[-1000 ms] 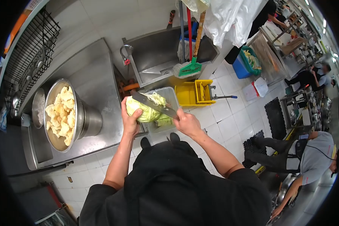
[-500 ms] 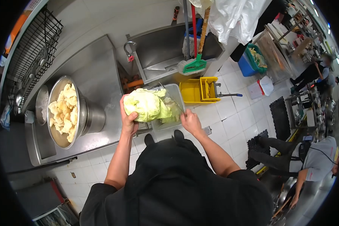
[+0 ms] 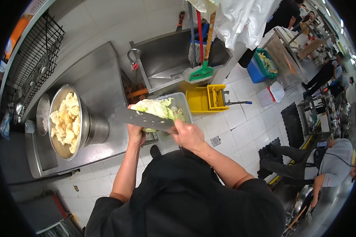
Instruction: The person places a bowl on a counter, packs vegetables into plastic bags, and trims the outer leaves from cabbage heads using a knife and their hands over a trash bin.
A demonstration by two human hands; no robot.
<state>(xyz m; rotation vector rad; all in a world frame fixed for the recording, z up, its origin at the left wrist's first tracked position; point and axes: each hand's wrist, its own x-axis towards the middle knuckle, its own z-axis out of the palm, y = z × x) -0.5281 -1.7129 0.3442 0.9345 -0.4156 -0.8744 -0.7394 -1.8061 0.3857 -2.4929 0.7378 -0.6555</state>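
Note:
My left hand [image 3: 136,135] is closed around the near left side of a pale green head of cabbage [image 3: 151,106]; the knife partly hides its fingers. In my right hand [image 3: 189,135] is the handle of a large, wide-bladed knife [image 3: 146,120]. Its wet blade, flecked with pale bits, points left and lies across the near side of the cabbage. I cannot tell whether the edge touches it. Below the cabbage stands a clear plastic bin [image 3: 188,107] with leaf pieces in it.
Cauliflower-like pieces [image 3: 69,120] fill a metal bowl [image 3: 83,127] on the steel counter [image 3: 101,79] at left. Ahead are a steel sink [image 3: 162,47], mops and a yellow mop bucket [image 3: 197,98]. A blue bin [image 3: 256,71] stands farther right. Co-workers are at right, one in a grey shirt [image 3: 338,158].
My right hand has swung the knife up and left, from the cabbage's right side to across its near side. The cabbage now shows less, partly behind the blade.

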